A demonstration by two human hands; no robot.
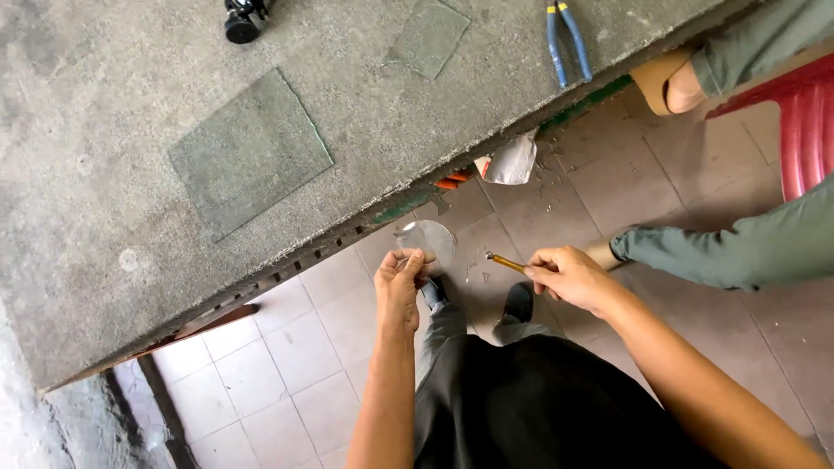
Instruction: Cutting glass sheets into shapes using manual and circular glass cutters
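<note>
My left hand (400, 287) grips a round piece of clear glass (428, 241) by its lower edge, holding it just off the edge of the grey work table (104, 234). My right hand (569, 278) holds a slim brass-coloured glass cutter (506, 261), its tip pointing left toward the disc, a short gap apart from it. Both hands hang over the tiled floor, above my dark trousers and shoes.
A rectangular glass pane (248, 152) and a smaller glass piece (430, 36) lie on the table. Blue-handled pliers (565, 39) rest at its far edge, a black object (241, 22) at the top. Another person's legs (738, 252) and a red plastic chair (804, 122) stand at right. Glass scraps litter the floor.
</note>
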